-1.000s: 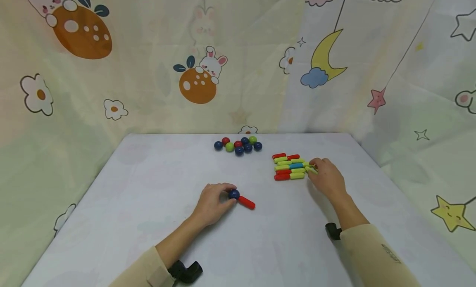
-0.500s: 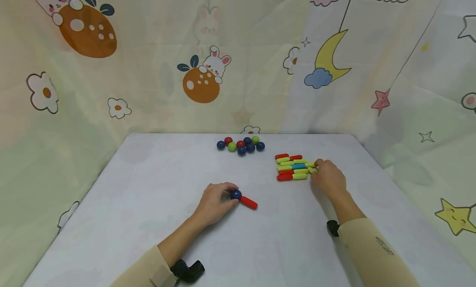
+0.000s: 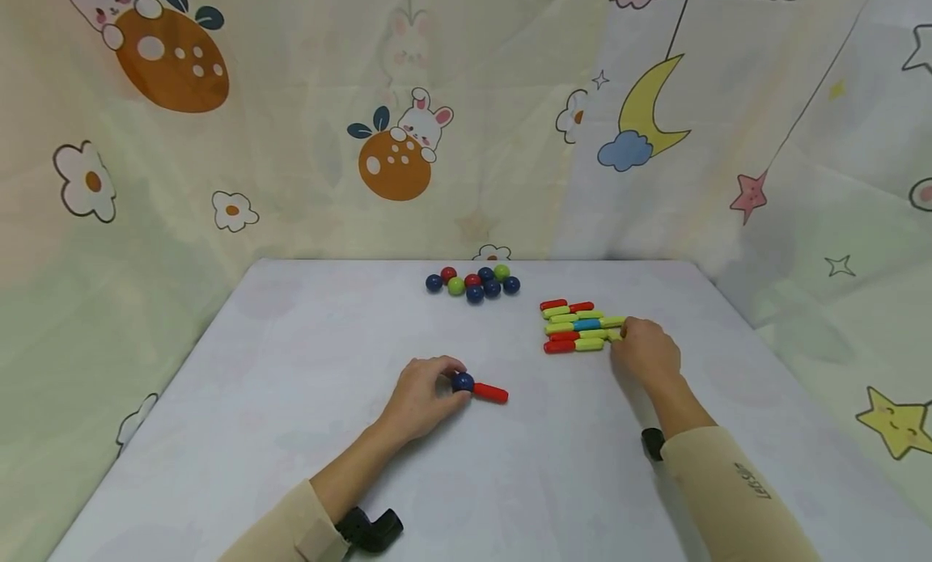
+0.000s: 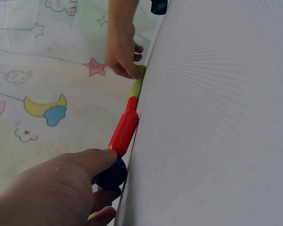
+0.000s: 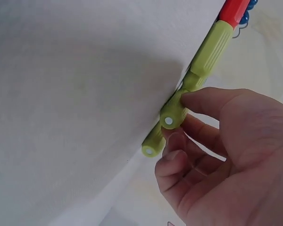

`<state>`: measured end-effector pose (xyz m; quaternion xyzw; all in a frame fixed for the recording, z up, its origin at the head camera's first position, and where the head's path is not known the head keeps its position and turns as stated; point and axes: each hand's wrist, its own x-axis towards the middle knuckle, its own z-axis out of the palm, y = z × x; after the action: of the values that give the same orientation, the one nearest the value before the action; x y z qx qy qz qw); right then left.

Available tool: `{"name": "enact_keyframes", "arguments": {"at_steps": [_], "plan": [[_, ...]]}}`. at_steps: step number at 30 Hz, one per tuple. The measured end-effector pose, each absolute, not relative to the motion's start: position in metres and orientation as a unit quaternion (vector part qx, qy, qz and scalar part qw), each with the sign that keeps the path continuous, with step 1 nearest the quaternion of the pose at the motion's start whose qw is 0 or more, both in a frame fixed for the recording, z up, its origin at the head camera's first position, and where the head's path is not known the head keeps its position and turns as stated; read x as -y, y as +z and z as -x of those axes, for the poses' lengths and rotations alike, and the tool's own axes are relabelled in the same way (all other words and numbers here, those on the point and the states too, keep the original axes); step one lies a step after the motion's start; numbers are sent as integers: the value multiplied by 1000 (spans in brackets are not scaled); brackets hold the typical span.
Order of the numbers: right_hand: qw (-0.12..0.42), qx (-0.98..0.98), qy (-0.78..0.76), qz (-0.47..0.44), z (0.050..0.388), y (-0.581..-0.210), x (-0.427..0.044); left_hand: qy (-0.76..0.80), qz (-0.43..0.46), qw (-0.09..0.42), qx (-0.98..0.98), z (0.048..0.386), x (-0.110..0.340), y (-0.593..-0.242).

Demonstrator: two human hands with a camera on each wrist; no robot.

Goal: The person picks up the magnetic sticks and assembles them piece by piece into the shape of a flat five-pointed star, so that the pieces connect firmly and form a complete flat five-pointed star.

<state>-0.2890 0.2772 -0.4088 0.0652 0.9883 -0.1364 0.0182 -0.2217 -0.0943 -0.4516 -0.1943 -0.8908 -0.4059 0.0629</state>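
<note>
My left hand [image 3: 422, 396] pinches a dark blue ball [image 3: 463, 382] between thumb and fingers on the table. A red stick [image 3: 491, 393] meets that ball on its right side; in the left wrist view the red stick [image 4: 124, 133] runs from the ball [image 4: 112, 175] beside the thumb. At the right, my right hand [image 3: 648, 354] is at the end of a group of red, green and blue sticks [image 3: 586, 324]. The right wrist view shows its thumb and a finger pinching a green stick [image 5: 173, 112], with another green stick end [image 5: 152, 144] just beyond.
Several blue, red and green balls [image 3: 475, 293] lie together near the back edge of the white table [image 3: 328, 327]. A patterned cloth [image 3: 291, 125] hangs behind the table. Black devices [image 3: 371, 531] are at both wrists.
The red stick at the blue ball has swung to lie nearer level. My right hand has shifted slightly right at the green stick ends. The left hand keeps its grip on the ball.
</note>
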Motion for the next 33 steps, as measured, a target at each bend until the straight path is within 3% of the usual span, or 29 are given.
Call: {"name": "enact_keyframes", "arguments": {"at_steps": [15,24,33], "plan": [[18,-975,-198,-100,275,-402,-277,-392,177,47,902,221,94,-449],[-7,-937,-337,-96,270,-396,-238,-371,120,57,919,215,100,-442],[97,-863,-492,-58,276,-403,-180,-385,125,83,911,212,97,-444]]}}
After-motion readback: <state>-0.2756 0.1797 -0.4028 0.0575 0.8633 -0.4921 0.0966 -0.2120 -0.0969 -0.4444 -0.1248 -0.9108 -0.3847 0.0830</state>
